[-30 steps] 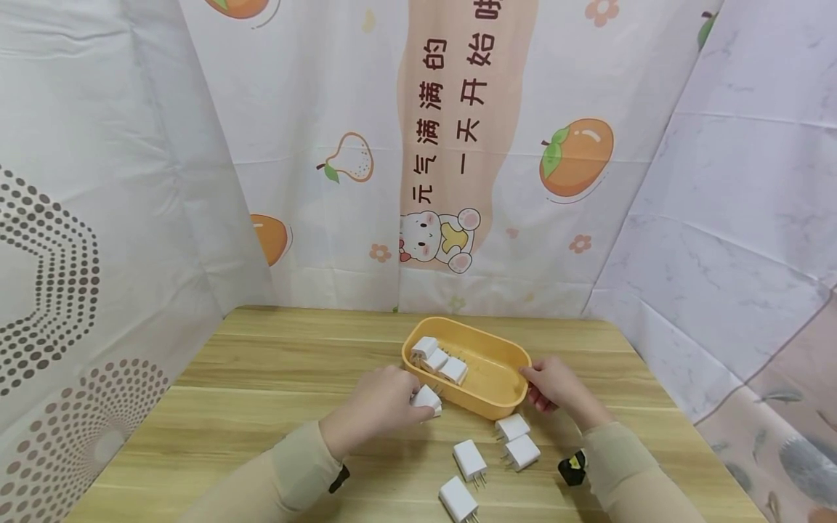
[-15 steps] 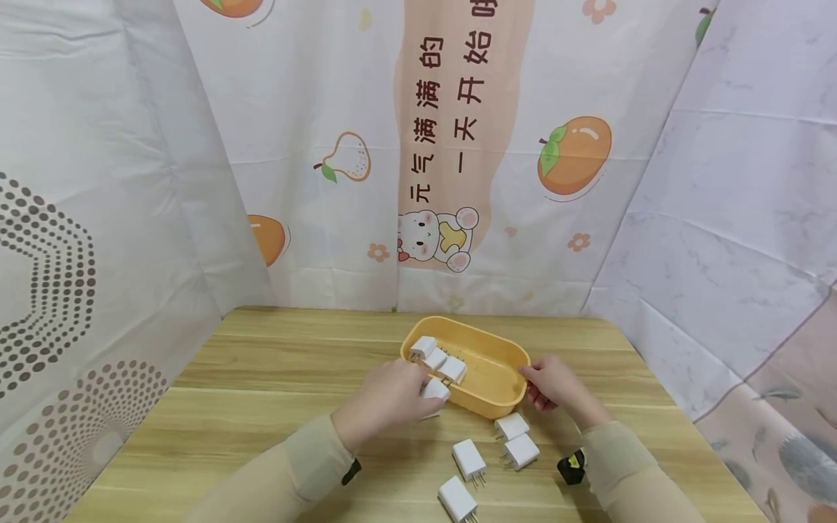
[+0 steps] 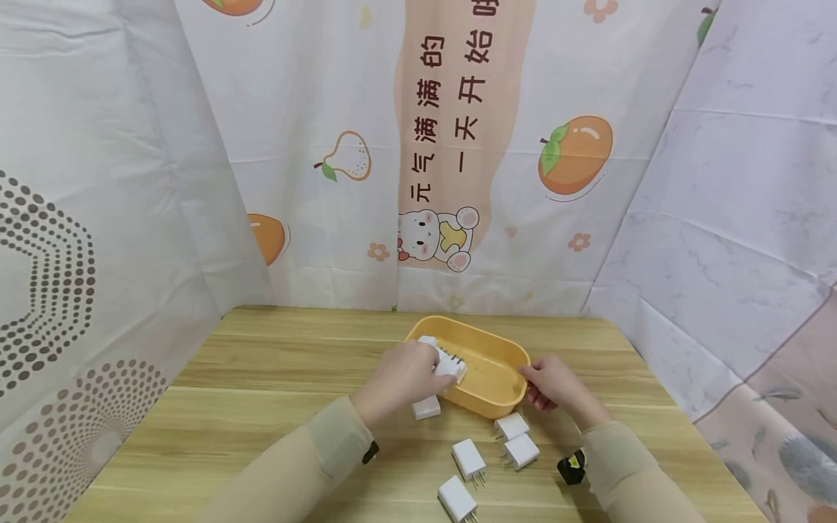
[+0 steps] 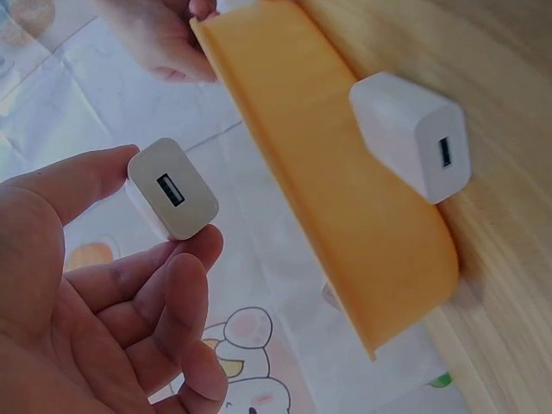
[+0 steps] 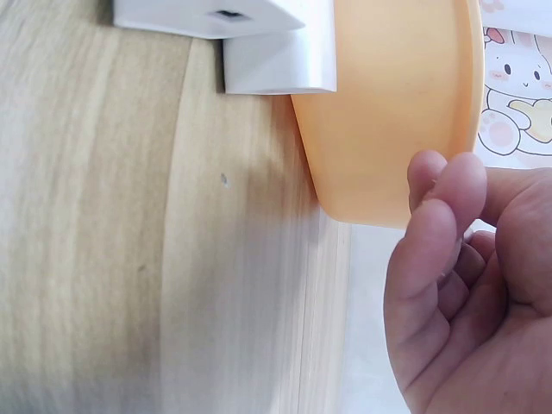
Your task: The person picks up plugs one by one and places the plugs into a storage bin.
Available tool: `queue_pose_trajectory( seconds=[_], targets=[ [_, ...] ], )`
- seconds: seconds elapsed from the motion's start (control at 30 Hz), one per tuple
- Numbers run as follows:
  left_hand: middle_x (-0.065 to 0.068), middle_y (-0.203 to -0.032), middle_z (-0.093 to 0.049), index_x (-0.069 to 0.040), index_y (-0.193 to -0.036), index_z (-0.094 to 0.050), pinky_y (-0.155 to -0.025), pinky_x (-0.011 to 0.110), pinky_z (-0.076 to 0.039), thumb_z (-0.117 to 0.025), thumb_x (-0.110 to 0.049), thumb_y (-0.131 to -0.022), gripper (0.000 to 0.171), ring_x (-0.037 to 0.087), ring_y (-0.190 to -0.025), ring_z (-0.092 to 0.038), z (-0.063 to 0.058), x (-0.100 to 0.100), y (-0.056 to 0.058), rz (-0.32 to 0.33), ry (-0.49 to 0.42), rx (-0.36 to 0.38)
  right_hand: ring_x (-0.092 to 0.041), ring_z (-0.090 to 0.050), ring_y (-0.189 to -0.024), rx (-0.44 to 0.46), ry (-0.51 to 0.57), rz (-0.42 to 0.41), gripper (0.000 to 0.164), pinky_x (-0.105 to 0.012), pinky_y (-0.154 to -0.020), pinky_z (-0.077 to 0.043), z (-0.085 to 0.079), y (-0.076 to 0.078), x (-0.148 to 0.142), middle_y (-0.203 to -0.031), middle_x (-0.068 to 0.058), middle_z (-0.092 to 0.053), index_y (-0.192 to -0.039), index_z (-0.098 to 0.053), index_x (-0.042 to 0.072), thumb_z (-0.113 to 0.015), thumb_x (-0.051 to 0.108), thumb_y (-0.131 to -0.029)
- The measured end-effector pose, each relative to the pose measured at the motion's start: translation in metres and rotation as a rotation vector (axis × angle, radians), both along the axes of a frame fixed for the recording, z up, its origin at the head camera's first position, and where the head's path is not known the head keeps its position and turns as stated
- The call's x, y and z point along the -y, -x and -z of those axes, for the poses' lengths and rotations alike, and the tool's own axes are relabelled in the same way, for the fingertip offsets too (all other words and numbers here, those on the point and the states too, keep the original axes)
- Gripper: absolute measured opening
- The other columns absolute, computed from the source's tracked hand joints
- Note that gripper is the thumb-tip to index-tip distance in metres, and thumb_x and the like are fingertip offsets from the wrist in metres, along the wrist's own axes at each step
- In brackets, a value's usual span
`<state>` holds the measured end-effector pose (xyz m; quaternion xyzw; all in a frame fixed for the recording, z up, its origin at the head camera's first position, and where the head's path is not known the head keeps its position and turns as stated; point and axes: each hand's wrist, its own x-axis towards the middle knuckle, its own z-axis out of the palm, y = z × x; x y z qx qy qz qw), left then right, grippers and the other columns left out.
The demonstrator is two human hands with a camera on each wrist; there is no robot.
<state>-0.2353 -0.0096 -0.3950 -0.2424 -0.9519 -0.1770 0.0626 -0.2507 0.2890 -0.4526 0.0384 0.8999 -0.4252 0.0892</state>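
My left hand [image 3: 404, 376] pinches a white plug-in USB charger [image 4: 188, 207] between thumb and fingers. It is over the near left part of a yellow tray [image 3: 493, 378], the charger's port facing the left wrist camera. Partly hidden by that hand, other white chargers [image 3: 427, 339] lie in the tray's left end. At the tray's right end, my right hand [image 3: 557, 385] pinches the rim between thumb and fingers. One more charger [image 3: 427, 408] lies on the table just below the left hand, beside the tray's outer wall.
Two chargers, one [image 3: 512, 426] behind the other [image 3: 522, 452], lie close together by the tray's near right corner. Nearer the front are another charger [image 3: 468, 460] and one more [image 3: 457, 498], prongs toward the front. Printed curtains [image 3: 314, 240] hang around the wooden table [image 3: 275, 378].
My left hand has lifted a charger from the table before the tray and carried it up and to the right, over the rim. The right hand has stayed on the tray.
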Motion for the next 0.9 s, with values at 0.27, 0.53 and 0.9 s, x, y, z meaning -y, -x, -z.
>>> queue_pose_trajectory(
  seconds=[0.27,0.53,0.9],
  targets=[
    [-0.012,-0.050,-0.035,-0.021,-0.055,-0.050,-0.044,0.027,-0.028,-0.074,-0.051,-0.087,0.050,0.008,-0.049,-0.036,-0.008,-0.008,0.013,-0.017,-0.012,-0.014,-0.013,-0.052,-0.042,-0.003,-0.003,-0.003,0.038,-0.030,-0.044,-0.051,0.001,0.000,0.000,-0.057,-0.007,-0.059,-0.075,-0.061,0.003,-0.052,0.022,-0.106],
    [-0.011,-0.048,-0.031,-0.020,-0.053,-0.044,-0.044,0.027,-0.026,-0.071,-0.055,-0.088,0.056,0.008,-0.048,-0.030,-0.004,-0.026,0.025,-0.036,0.058,0.001,-0.013,-0.052,-0.042,-0.005,0.006,-0.007,0.038,-0.030,-0.044,-0.050,0.000,0.000,0.000,-0.057,-0.008,-0.059,-0.074,-0.060,0.003,-0.052,0.022,-0.106],
    [-0.006,-0.059,-0.048,-0.021,-0.058,-0.051,-0.051,0.036,-0.042,-0.069,-0.060,-0.087,0.052,0.014,-0.057,-0.048,0.012,-0.051,0.034,-0.096,0.138,0.025,-0.013,-0.052,-0.042,-0.003,0.007,-0.003,0.038,-0.030,-0.044,-0.050,0.001,0.000,-0.002,-0.057,-0.007,-0.059,-0.074,-0.059,0.003,-0.052,0.022,-0.106]
  ],
)
